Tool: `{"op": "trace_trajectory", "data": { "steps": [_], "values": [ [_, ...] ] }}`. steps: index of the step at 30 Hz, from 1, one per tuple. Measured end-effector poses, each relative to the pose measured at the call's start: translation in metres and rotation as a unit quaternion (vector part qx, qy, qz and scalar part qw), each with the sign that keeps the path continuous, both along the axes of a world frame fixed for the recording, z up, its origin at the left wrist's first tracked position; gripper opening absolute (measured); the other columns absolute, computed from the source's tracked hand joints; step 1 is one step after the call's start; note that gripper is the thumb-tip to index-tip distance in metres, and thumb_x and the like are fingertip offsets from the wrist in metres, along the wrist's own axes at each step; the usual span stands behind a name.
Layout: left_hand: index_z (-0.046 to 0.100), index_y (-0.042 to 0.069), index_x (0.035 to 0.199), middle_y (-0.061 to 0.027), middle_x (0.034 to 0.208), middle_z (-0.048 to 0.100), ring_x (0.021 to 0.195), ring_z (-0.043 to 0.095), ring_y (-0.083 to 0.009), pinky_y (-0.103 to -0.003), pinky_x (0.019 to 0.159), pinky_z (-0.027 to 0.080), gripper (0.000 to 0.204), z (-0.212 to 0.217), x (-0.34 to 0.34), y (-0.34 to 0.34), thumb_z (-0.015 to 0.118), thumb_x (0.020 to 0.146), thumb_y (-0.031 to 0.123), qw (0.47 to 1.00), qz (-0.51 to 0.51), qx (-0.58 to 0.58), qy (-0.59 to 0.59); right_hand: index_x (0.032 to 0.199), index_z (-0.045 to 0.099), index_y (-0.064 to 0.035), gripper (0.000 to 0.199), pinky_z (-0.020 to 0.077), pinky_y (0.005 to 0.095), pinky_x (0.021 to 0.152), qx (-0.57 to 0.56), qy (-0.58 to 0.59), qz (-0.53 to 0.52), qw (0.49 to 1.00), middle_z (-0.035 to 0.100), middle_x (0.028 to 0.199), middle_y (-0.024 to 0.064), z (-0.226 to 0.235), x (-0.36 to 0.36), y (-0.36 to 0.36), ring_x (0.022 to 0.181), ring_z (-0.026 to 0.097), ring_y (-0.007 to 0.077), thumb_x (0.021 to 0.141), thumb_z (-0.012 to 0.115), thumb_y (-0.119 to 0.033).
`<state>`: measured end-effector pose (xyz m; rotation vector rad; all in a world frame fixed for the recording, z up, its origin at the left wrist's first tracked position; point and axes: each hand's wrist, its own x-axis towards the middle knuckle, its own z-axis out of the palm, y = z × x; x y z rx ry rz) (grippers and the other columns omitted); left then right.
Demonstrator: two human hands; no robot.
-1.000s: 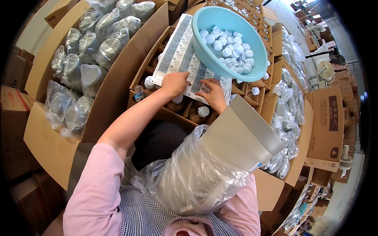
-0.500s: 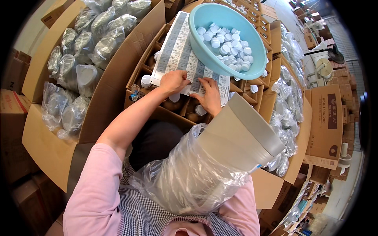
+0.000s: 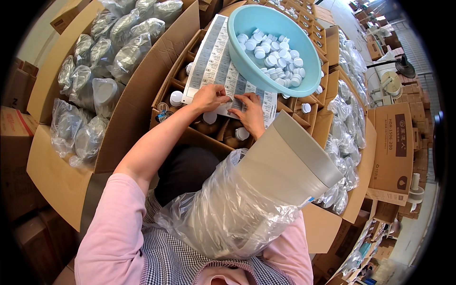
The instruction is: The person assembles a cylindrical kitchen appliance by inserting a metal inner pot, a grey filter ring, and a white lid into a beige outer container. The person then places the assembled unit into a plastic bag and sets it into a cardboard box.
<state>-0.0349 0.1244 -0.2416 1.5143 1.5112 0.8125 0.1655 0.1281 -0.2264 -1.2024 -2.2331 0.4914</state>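
Observation:
A sheet of printed labels point(image 3: 208, 64) lies across a divided carton, partly under a light-blue basin point(image 3: 311, 78). At the sheet's near part, my left hand point(image 3: 210, 98) has its fingertips pinched together at a label's edge; what exactly they grip is too small to make out. My right hand point(image 3: 251, 114) rests on the sheet just beside it, thumb and forefinger spread apart. White round caps point(image 3: 278, 57) fill the basin's bottom. A large beige-grey plastic bin point(image 3: 285, 159), tilted and partly wrapped in a clear bag point(image 3: 223, 209), leans across my body over my right arm.
White-capped bottles point(image 3: 207, 124) stand in the carton's cardboard compartments point(image 3: 187, 45). To the left, an open carton point(image 3: 137, 99) holds several bagged containers point(image 3: 104, 95). More bagged items point(image 3: 342, 128) fill a carton at right, with a printed brown carton point(image 3: 392, 147) beyond.
My right hand has shifted slightly left, closer to my left hand's fingertips. The label sheet, basin and bin stay nearly where they were.

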Motion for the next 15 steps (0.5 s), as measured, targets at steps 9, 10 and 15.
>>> {"op": "trace_trajectory", "data": {
  "steps": [9,10,15],
  "values": [
    [0.062,0.003,0.077,-0.0014,0.066,0.059,0.051,0.045,-0.0095,-0.028,0.043,0.033,0.024,0.006,-0.003,0.003,0.073,0.085,0.023,0.965,-0.004,-0.144,-0.219,0.109,0.068,-0.0071,0.047,0.0449,0.0379,0.089,-0.039,0.045,-0.009,0.998,0.057,0.101,0.0087,-0.002,-0.001,0.002,0.100,0.054,0.0279,0.067,0.086,-0.019],
    [0.062,0.003,0.077,-0.0014,0.066,0.059,0.049,0.043,-0.0092,-0.028,0.041,0.031,0.024,0.007,-0.003,0.003,0.073,0.085,0.023,0.962,0.001,-0.152,-0.226,0.109,0.068,-0.0069,0.046,0.0451,0.0375,0.088,-0.048,0.050,-0.011,0.998,0.057,0.101,0.0084,-0.001,-0.003,0.002,0.099,0.054,0.0274,0.068,0.086,-0.019],
    [0.063,0.002,0.080,-0.0021,0.065,0.059,0.054,0.049,-0.0114,-0.030,0.045,0.037,0.024,0.011,-0.003,0.002,0.073,0.084,0.023,0.970,0.001,-0.142,-0.196,0.111,0.068,-0.0060,0.046,0.0464,0.0354,0.089,-0.080,0.072,-0.004,0.994,0.057,0.107,0.0088,-0.004,0.000,0.002,0.102,0.056,0.0264,0.070,0.085,-0.018]
  ]
}}
